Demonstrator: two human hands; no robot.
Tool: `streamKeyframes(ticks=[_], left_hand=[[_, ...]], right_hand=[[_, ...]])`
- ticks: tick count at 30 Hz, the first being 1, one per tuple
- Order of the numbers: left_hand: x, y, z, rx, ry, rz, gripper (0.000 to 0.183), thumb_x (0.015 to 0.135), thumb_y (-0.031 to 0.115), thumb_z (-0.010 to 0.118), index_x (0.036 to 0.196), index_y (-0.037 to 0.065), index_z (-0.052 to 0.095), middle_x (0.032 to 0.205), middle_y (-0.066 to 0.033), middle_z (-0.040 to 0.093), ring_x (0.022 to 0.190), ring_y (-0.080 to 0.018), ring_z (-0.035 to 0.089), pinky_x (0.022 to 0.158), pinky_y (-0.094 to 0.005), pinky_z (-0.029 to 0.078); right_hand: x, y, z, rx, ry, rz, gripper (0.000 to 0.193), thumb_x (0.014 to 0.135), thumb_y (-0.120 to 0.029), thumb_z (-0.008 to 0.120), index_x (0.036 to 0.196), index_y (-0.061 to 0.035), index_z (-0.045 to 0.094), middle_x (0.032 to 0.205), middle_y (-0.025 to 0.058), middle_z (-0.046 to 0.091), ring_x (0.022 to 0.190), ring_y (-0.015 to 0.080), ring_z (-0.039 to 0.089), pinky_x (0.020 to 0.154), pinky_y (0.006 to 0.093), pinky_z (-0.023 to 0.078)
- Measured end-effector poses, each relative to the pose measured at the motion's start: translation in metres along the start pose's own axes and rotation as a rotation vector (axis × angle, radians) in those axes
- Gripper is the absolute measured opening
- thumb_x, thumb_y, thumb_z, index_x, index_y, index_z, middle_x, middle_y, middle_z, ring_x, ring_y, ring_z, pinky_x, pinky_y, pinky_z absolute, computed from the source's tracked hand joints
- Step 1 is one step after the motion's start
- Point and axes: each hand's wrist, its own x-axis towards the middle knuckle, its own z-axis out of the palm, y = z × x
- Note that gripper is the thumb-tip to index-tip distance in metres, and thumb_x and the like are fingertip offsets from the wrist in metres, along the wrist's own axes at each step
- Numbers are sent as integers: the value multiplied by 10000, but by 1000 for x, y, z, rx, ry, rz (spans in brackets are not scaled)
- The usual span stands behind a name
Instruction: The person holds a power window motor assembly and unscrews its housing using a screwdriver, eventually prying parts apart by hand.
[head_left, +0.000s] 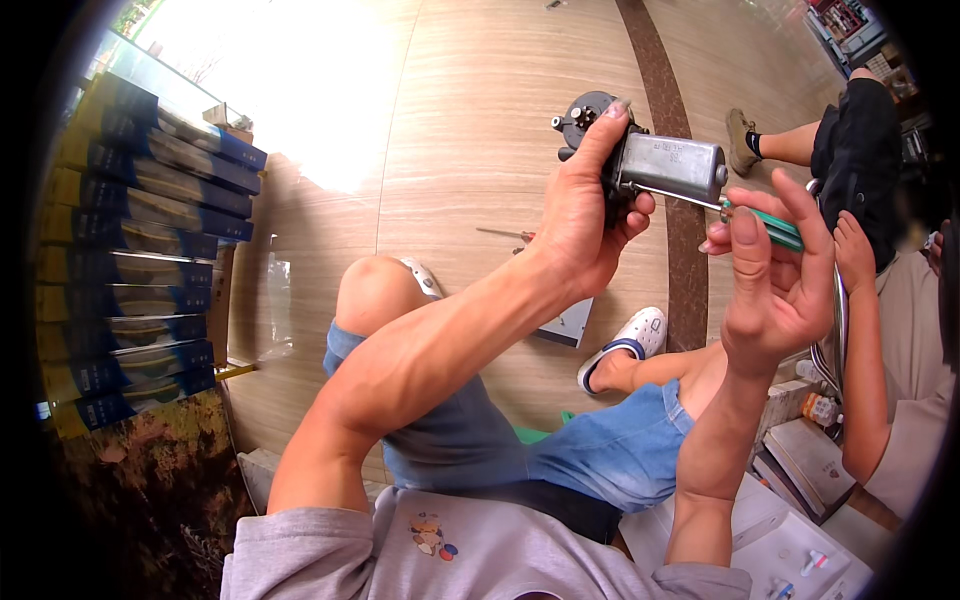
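Note:
My left hand (580, 215) is closed round the black gear housing of a small electric motor (670, 165), a silver metal can with a toothed pinion showing at its far left. The thumb presses on top of the housing and the fingers curl underneath. My right hand (772, 300) grips a screwdriver (778, 230) by its green handle, between thumb and fingers. Its thin steel shaft runs left along the near side of the motor can, and its tip meets the housing near a screw. What the tip sits in is too small to tell.
On the tiled floor lies another screwdriver (505, 233), partly behind my left forearm, and a white and grey box (568, 325). Blue and yellow boxes (140, 250) are stacked at the left. Another person (905, 310) sits close at the right, beside a white tray (800, 545).

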Motion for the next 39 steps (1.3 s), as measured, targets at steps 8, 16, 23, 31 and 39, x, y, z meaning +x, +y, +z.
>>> streamKeyframes(ticks=[8, 16, 23, 31, 39], left_hand=[[-1, 4, -2, 3, -4, 8, 389, 894, 479, 695, 945, 115, 567, 766, -16, 610, 551, -94, 552, 453, -197, 432], [-1, 4, -2, 41, 0, 25, 381, 906, 478, 680, 948, 119, 557, 760, -14, 604, 550, -89, 547, 456, -195, 428], [-1, 8, -3, 41, -1, 65, 369, 912, 476, 673, 953, 129, 553, 776, -5, 594, 555, -82, 538, 461, -193, 426], [-3, 8, -5, 72, 37, 62, 365, 913, 473, 673, 959, 133, 549, 786, -3, 586, 568, -78, 533, 468, -187, 423], [-2, 10, -6, 74, 62, 79, 358, 917, 468, 669, 958, 134, 550, 789, -2, 591, 567, -76, 535, 465, -183, 421]], right_hand=[[4, 2, 8, 136, -30, -85, 380, 982, -43, 591, 1339, 57, 508, 1099, 206, 686, 728, 126, 649, 622, 211, 533], [-1, 11, -2, -187, -75, -17, 392, 1026, -128, 536, 1375, 41, 477, 1104, 194, 687, 677, 117, 635, 571, 208, 484], [4, 3, 10, 126, -44, -47, 385, 1023, -143, 551, 1362, 29, 493, 1045, 150, 694, 691, 104, 632, 574, 194, 464], [0, 8, 7, -84, -60, 7, 387, 998, -108, 604, 1336, 54, 505, 1095, 176, 687, 694, 91, 625, 625, 191, 501], [5, 4, 7, 172, -61, 47, 356, 1014, -112, 562, 1343, 20, 532, 1168, 182, 673, 675, 71, 599, 585, 176, 457]])
